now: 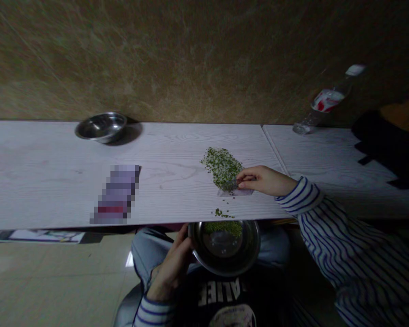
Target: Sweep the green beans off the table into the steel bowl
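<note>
My left hand (pixel 177 259) grips the left rim of a steel bowl (pixel 225 265), which sits just below the table's front edge, over my lap. Green beans, small like mung beans, lie along the bowl's far side. On the table, my right hand (pixel 259 179) is closed on a thin, clear plastic piece (pixel 236 191); its exact kind is unclear. That piece touches the near side of a spread pile of green beans (pixel 223 165) with white bits among them. A few loose beans (pixel 221 212) rest between the pile and the bowl.
A second steel bowl (pixel 104 129) stands at the back left. Nearer the front lies a blurred-out flat, phone-like object (pixel 117 193). A clear bottle with a white cap (pixel 322 104) stands at the back right, beside a black item (pixel 381 145). The wall bounds the table (pixel 170 200) behind.
</note>
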{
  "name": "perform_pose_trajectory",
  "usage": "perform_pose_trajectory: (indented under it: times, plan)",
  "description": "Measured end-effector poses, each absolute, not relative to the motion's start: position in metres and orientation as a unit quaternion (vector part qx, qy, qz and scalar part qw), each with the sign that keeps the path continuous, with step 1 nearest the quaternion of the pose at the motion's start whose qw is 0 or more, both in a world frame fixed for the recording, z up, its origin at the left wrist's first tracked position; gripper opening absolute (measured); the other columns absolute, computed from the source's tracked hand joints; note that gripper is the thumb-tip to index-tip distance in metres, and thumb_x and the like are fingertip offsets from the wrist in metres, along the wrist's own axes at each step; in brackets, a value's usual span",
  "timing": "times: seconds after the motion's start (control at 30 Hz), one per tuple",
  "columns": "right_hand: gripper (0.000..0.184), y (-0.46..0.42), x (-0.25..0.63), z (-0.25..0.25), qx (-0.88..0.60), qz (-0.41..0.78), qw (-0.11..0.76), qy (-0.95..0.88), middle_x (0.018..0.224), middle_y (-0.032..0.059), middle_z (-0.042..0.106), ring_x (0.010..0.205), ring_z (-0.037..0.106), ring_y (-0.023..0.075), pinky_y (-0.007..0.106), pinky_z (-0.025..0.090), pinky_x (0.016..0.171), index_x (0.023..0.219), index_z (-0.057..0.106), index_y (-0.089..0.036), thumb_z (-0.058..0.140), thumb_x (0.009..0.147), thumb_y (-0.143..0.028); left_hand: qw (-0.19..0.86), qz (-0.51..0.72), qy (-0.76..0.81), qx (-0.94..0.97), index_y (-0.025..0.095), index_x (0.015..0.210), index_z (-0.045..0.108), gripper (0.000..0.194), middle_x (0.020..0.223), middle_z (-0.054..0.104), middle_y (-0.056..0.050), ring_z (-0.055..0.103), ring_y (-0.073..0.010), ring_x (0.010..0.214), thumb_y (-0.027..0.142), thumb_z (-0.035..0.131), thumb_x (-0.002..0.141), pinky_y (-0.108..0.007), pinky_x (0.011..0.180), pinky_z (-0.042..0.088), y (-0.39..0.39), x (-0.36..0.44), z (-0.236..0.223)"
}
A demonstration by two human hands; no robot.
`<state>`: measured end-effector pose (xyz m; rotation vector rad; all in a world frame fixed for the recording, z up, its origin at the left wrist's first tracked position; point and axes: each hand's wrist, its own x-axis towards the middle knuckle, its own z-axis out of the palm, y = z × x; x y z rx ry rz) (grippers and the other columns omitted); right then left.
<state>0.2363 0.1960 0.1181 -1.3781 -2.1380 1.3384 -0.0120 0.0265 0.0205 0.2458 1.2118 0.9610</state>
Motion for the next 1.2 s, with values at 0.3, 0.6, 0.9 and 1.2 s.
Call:
perform_pose_trajectory:
  times: [0.3,0.6,0.9,1.2]
  plan:
    - [0.016,0.18,0.238,0.11,-0.477,0.422,0.123,-0.761,0.078,0.0015,0.074,0.074,0.068,0.018,0.029,0.05,0.068,0.09,0.069,-0.02,0.063,0.078,-0.029,0.701,0.433,0.558,0.096,0.016,0.134,0.048,0.08,0.079,0.064,0.001,0.056,-0.0156,0.065,0.019,0.065,0.057,-0.027,0.055,0.045,0.027,-0.009,0.019]
    - [0.018,0.16,0.235,0.093,-0.525,0.443,0.214,-0.695,0.08,0.004,0.075,0.073,0.069,0.0183,0.029,0.053,0.065,0.093,0.07,-0.019,0.064,0.078,-0.025,0.714,0.448,0.528,0.1,0.023,0.124,0.058,0.062,0.079,0.064,0.002,0.057,-0.0161,0.067,0.018,0.065,0.062,-0.027,0.058,0.046,0.021,0.0,0.021]
    - [0.017,0.137,0.218,0.1,-0.516,0.442,0.188,-0.709,0.083,0.0044,0.076,0.073,0.07,0.0173,0.028,0.051,0.063,0.095,0.07,-0.018,0.063,0.081,-0.024,0.706,0.459,0.529,0.104,0.024,0.113,0.061,0.051,0.078,0.067,0.004,0.058,-0.0144,0.068,0.015,0.064,0.063,-0.024,0.06,0.046,0.017,-0.002,0.026]
    - [0.018,0.153,0.209,0.095,-0.515,0.432,0.206,-0.712,0.087,0.0062,0.077,0.08,0.072,0.0186,0.03,0.055,0.072,0.097,0.071,-0.017,0.064,0.08,-0.018,0.706,0.452,0.533,0.117,0.022,0.119,0.059,0.057,0.081,0.068,0.001,0.059,-0.0158,0.067,0.019,0.068,0.063,-0.025,0.058,0.045,0.016,-0.009,0.028]
